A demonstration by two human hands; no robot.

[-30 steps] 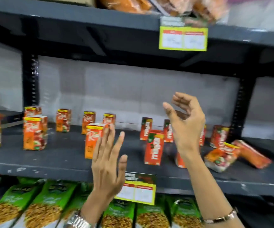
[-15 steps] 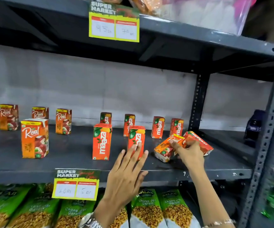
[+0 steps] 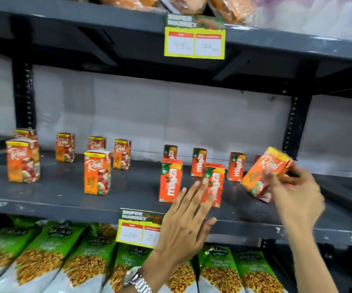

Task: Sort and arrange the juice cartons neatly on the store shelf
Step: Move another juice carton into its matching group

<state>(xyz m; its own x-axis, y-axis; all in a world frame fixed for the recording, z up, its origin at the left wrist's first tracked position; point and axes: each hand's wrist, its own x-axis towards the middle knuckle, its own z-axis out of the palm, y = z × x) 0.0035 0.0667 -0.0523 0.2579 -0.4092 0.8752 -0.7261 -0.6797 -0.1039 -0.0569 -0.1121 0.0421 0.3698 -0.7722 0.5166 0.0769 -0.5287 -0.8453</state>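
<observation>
Real carton (image 3: 266, 172) – tilted, pinched by right hand (image 3: 293, 197); left hand (image 3: 187, 225) flat, fingers spread.

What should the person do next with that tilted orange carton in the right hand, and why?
Probably carry the Real carton leftward and stand it upright among the other Real cartons. The right hand holds it tilted over the Maaza cartons, where it does not match. The Real packs stand together on the shelf's left part, with bare shelf between them. The left hand is open and empty.
</observation>
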